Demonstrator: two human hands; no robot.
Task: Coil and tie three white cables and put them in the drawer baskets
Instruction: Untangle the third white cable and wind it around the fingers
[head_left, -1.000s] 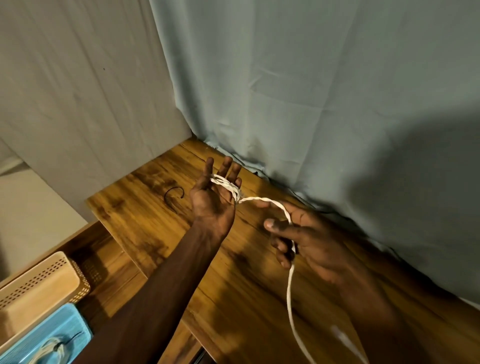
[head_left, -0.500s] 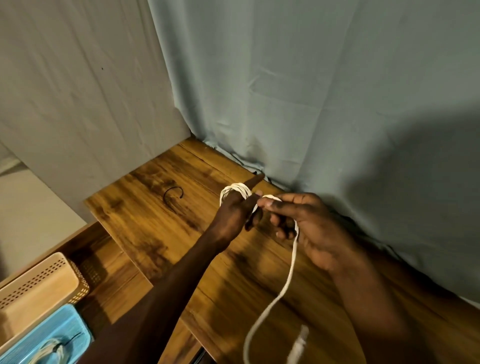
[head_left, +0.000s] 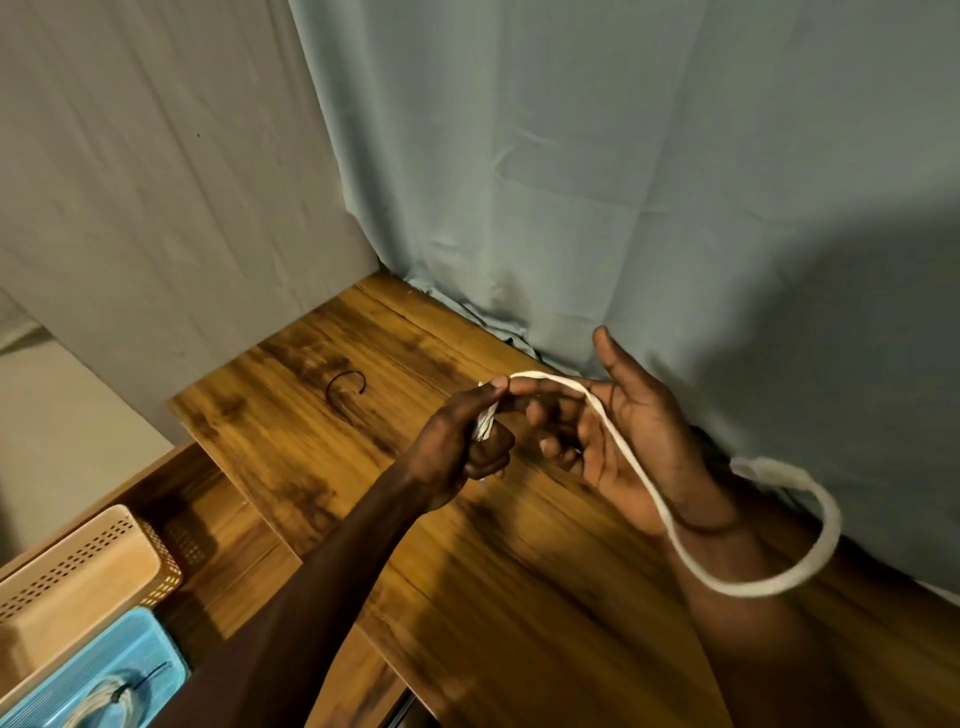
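One white cable (head_left: 631, 462) — coil gripped by left hand (head_left: 457, 452), tail draped over open-fingered right hand (head_left: 623, 441); two baskets (head_left: 78, 587) seen left of counter (head_left: 509, 571).

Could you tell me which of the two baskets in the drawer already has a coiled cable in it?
The blue basket, nearest the camera, holds a tied white coil. The beige basket behind it shows no cable.
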